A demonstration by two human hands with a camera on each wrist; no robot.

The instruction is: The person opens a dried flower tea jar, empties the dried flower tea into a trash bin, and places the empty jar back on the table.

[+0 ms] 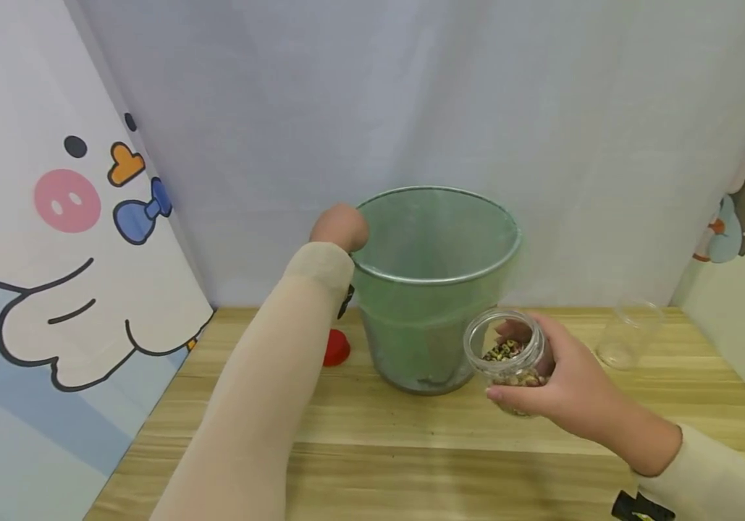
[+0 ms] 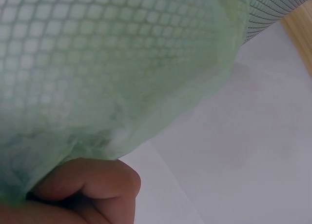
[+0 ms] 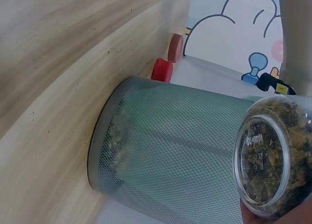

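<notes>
A mesh waste bin (image 1: 434,340) lined with a thin green plastic bag (image 2: 161,72) stands on the wooden table. At its left rim my left hand (image 1: 339,226) pinches the bag's edge with curled fingers, plainer in the left wrist view. My right hand (image 1: 583,391) grips a clear, lidless jar (image 1: 499,369), just right of the bin and lower than its rim. Its mouth tilts toward the bin. Dried, flower-like bits (image 3: 292,131) in brown, yellow and pink lie inside the jar. Through the mesh, some similar bits show at the bin's bottom.
Left of the bin lies a red lid (image 1: 336,347), with a pinkish-brown round piece (image 3: 176,48) beyond it in the right wrist view. A clear cup (image 1: 628,336) stands at the back right. Cartoon-printed cloth (image 1: 72,304) borders the table's left side.
</notes>
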